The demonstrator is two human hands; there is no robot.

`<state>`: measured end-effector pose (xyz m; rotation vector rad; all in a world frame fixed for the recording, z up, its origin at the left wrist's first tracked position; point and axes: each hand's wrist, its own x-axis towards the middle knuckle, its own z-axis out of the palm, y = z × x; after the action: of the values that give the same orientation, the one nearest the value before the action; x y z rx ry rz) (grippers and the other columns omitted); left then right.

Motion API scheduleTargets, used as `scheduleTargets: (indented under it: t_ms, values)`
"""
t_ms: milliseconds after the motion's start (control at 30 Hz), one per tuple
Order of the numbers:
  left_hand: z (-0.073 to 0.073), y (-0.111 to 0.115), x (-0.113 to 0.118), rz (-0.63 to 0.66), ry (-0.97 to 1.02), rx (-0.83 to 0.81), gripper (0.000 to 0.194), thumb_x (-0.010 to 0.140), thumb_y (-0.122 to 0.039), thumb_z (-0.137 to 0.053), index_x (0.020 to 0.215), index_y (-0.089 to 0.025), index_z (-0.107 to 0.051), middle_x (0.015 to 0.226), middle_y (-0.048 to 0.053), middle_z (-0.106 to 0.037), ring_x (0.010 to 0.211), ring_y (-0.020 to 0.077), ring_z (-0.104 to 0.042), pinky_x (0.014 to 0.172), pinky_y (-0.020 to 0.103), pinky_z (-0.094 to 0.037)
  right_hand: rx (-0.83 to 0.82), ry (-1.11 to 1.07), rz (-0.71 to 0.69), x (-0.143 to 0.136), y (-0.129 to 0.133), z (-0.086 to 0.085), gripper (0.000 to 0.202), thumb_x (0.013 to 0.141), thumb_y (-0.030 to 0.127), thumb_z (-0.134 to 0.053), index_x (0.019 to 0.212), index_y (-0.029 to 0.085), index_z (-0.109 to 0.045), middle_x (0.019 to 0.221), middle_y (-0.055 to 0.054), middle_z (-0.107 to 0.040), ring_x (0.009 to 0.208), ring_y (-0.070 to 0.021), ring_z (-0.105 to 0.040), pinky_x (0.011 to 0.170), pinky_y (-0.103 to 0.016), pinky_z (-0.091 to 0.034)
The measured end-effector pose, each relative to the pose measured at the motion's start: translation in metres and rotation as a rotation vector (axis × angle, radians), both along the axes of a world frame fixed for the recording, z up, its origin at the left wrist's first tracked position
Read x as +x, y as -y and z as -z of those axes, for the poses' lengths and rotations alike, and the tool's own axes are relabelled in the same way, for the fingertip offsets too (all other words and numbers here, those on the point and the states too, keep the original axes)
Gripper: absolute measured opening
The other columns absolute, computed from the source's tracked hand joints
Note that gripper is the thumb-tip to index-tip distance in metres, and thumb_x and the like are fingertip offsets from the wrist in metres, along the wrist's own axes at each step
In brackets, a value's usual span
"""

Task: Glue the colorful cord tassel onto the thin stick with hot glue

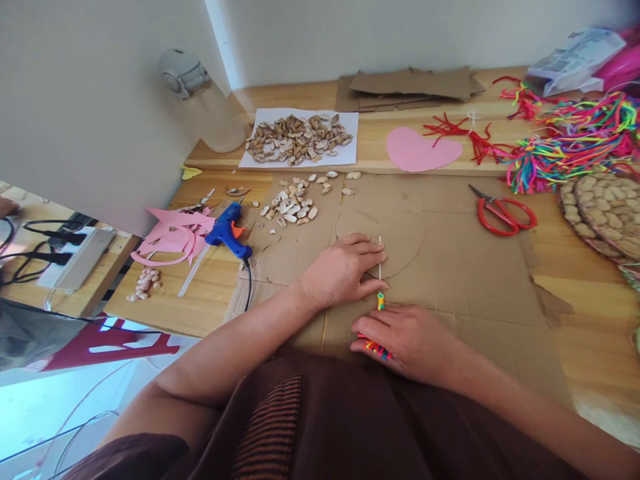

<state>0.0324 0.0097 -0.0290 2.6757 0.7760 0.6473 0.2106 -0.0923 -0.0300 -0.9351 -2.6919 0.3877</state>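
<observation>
Centrally, the right hand (403, 337) is closed around a bright tassel (381, 301); its pale cord (380, 271) points to twelve o'clock over cardboard (465, 267). The left hand (345, 270), nearer the cord's tip, lies flat and spread, at eleven o'clock from the right. Toward eleven, farther off, paper (348, 157) bears shells (300, 137) beside a jar (220, 123), contents unclear.

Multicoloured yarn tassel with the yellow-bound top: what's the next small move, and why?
I'd probably press the bare left hand's fingertips down on the thin white cord, steadying it: its far end looks loose on the flat brown cardboard, while the bare right hand holds the tassel at its other end.
</observation>
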Motion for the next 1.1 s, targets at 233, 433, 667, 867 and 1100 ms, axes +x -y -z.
scheduleTargets:
  t_ms: [233, 433, 667, 867, 1100]
  values:
    - [-0.0011, -0.0001, -0.0005, 0.017, 0.005, 0.016, 0.045, 0.085, -0.041, -0.076, 0.116, -0.009, -0.071, 0.126, 0.012, -0.070, 0.122, 0.0275, -0.061, 0.109, 0.041, -0.051, 0.058, -0.075, -0.022, 0.0022, 0.0031, -0.0034, 0.037, 0.105, 0.040, -0.045, 0.080, 0.020, -0.064, 0.066, 0.001, -0.062, 0.058, -0.0155, -0.055, 0.059, -0.031, -0.032]
    - [-0.0006, -0.0002, -0.0005, 0.026, 0.028, 0.024, 0.043, 0.085, -0.041, -0.076, 0.116, -0.011, -0.070, 0.125, 0.012, -0.071, 0.121, 0.0264, -0.062, 0.108, 0.041, -0.052, 0.080, -0.096, -0.008, 0.0022, 0.0052, -0.0058, 0.036, 0.104, 0.037, -0.048, 0.078, 0.020, -0.065, 0.065, 0.001, -0.061, 0.057, -0.0147, -0.055, 0.057, -0.031, -0.032]
    - [0.0000, -0.0018, 0.0011, 0.036, 0.033, 0.066, 0.027, 0.099, -0.031, -0.057, 0.113, -0.012, -0.071, 0.120, 0.009, -0.073, 0.116, 0.0214, -0.066, 0.109, 0.039, -0.051, 0.057, -0.080, 0.009, 0.0020, 0.0064, -0.0052, 0.034, 0.103, 0.037, -0.049, 0.079, 0.020, -0.066, 0.065, 0.001, -0.062, 0.058, -0.0144, -0.056, 0.058, -0.032, -0.032]
    - [-0.0012, -0.0016, 0.0020, 0.033, 0.017, 0.067, 0.025, 0.100, -0.026, -0.053, 0.114, -0.013, -0.071, 0.121, 0.010, -0.073, 0.117, 0.0196, -0.066, 0.110, 0.039, -0.050, 0.035, -0.077, 0.004, 0.0034, 0.0073, -0.0032, 0.032, 0.103, 0.036, -0.049, 0.081, 0.020, -0.066, 0.067, 0.002, -0.063, 0.059, -0.0136, -0.056, 0.059, -0.031, -0.032]
    - [0.0012, -0.0015, 0.0014, 0.021, 0.018, 0.073, 0.023, 0.098, -0.020, -0.055, 0.114, -0.014, -0.071, 0.122, 0.008, -0.073, 0.116, 0.0190, -0.066, 0.109, 0.038, -0.052, 0.030, -0.076, -0.004, 0.0028, 0.0061, -0.0027, 0.036, 0.104, 0.037, -0.046, 0.080, 0.019, -0.065, 0.065, 0.001, -0.063, 0.058, -0.0128, -0.054, 0.059, -0.030, -0.031]
